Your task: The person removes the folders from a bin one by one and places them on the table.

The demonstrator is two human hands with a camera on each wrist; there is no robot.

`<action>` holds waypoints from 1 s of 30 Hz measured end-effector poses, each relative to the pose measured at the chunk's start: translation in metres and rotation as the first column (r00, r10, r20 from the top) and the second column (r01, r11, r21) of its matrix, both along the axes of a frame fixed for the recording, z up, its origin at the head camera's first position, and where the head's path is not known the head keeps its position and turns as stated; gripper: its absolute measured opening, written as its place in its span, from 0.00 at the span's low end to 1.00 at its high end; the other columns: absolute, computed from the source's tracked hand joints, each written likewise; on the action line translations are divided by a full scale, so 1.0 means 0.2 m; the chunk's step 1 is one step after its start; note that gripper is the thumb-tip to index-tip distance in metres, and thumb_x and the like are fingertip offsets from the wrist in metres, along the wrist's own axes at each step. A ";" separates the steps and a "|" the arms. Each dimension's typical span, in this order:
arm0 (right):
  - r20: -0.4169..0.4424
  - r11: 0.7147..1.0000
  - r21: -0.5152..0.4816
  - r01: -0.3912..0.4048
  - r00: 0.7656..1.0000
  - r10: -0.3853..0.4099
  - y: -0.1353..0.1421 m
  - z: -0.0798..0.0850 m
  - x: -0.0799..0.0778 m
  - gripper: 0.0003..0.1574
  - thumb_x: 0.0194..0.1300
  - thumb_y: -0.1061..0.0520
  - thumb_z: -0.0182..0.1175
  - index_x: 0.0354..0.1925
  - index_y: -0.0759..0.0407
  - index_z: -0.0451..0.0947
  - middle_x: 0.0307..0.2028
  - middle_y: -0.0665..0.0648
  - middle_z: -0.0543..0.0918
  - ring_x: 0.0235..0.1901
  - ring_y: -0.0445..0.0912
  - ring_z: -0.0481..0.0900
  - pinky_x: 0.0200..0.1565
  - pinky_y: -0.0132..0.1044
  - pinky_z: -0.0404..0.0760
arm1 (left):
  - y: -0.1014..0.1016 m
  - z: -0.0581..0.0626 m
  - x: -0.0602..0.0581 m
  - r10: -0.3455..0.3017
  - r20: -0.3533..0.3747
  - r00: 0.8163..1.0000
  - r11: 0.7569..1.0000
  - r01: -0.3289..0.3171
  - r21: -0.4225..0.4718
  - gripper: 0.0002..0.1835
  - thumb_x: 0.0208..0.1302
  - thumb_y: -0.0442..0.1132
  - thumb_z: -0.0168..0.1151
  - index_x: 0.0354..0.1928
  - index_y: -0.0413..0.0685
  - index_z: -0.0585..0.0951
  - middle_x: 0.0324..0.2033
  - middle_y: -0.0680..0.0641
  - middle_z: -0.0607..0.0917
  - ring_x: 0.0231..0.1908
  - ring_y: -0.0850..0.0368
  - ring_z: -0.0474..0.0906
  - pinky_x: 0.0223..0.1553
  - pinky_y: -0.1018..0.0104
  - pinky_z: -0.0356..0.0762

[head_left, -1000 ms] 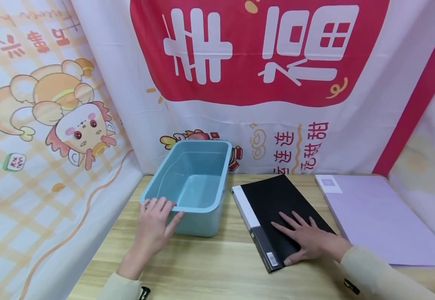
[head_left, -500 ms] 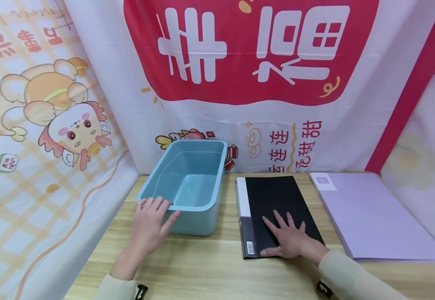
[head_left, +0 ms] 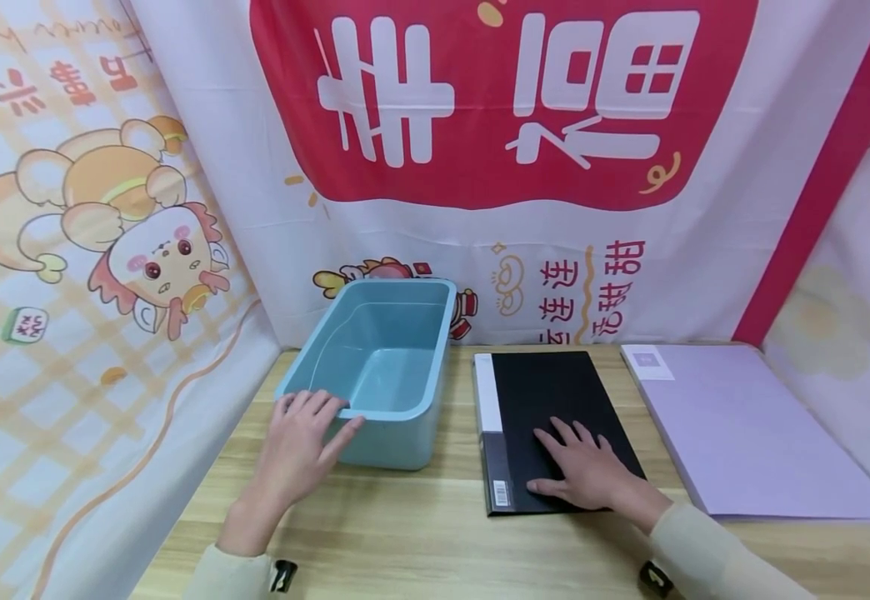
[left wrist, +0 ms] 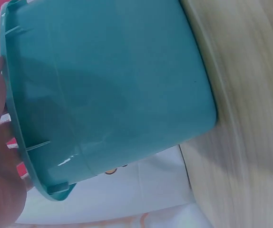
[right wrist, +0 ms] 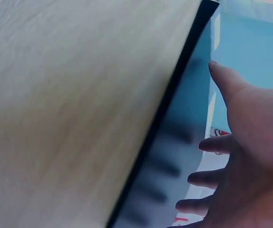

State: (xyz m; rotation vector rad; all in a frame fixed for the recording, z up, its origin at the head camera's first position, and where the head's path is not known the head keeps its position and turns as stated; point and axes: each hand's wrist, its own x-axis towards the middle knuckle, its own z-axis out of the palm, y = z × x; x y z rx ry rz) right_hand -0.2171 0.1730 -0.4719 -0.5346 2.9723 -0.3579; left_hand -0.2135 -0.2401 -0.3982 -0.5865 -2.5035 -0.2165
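My left hand [head_left: 296, 442] grips the near rim of a light blue plastic tub [head_left: 390, 442], fingers over the edge and thumb on the outside. In the left wrist view the tub's outer wall [left wrist: 108, 85] fills the middle, its base on the table. A black file folder [head_left: 543, 387] with a white and grey spine strip lies flat and square, right of the tub. Over its lower half is my right hand [head_left: 585, 468], fingers spread. From the right wrist, a small gap shows between those fingers [right wrist: 208, 178] and the folder's reflective cover [right wrist: 184, 114].
A lilac folder [head_left: 750, 433] with a white label lies farther right on the wooden table [head_left: 405, 533]. Behind stands a printed cloth backdrop [head_left: 495, 237], close to the tub's far end. Another patterned cloth [head_left: 105, 350] borders the table's left side.
The black folder has turned from slanted to straight, its near end swinging left under my right hand. That hand has since risen slightly off it. My left hand stays on the tub rim.
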 end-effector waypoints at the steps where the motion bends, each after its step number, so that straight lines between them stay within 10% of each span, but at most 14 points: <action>1: -0.007 1.000 0.003 0.007 1.000 -0.007 0.01 0.00 0.00 0.54 0.53 0.22 0.52 0.69 0.48 0.59 0.69 0.62 0.55 0.65 0.67 0.54 0.54 0.72 0.55 | 0.00 0.01 0.00 -0.004 -0.006 1.000 1.000 0.004 0.001 0.20 0.66 0.61 0.49 0.43 0.55 0.79 0.38 0.54 0.78 0.41 0.53 0.72 0.53 0.45 0.61; 15: 0.132 0.985 0.081 0.153 0.978 -0.163 0.11 -0.04 0.05 0.62 0.54 0.20 0.47 0.70 0.61 0.54 0.68 0.75 0.48 0.63 0.78 0.44 0.52 0.74 0.52 | 0.15 0.15 0.07 -0.127 -0.100 0.987 0.992 0.127 -0.002 0.13 0.65 0.54 0.55 0.41 0.56 0.80 0.38 0.56 0.80 0.43 0.54 0.75 0.51 0.49 0.64; 24: 0.197 0.983 0.069 0.171 0.964 -0.181 0.12 0.04 0.00 0.60 0.56 0.24 0.52 0.68 0.65 0.56 0.66 0.77 0.51 0.61 0.78 0.49 0.51 0.72 0.57 | 0.47 0.26 0.07 -0.222 -0.057 0.973 0.975 0.222 -0.011 0.13 0.65 0.54 0.55 0.41 0.56 0.81 0.40 0.58 0.80 0.46 0.58 0.74 0.52 0.53 0.67; 30: 0.097 0.991 -0.003 0.132 0.987 -0.131 0.24 0.18 -0.08 0.55 0.59 0.29 0.53 0.66 0.69 0.58 0.63 0.77 0.59 0.60 0.72 0.60 0.54 0.64 0.63 | 0.77 0.30 -0.02 -0.123 0.006 0.992 0.992 0.123 0.016 0.15 0.65 0.56 0.53 0.45 0.58 0.79 0.44 0.57 0.79 0.48 0.56 0.72 0.53 0.54 0.66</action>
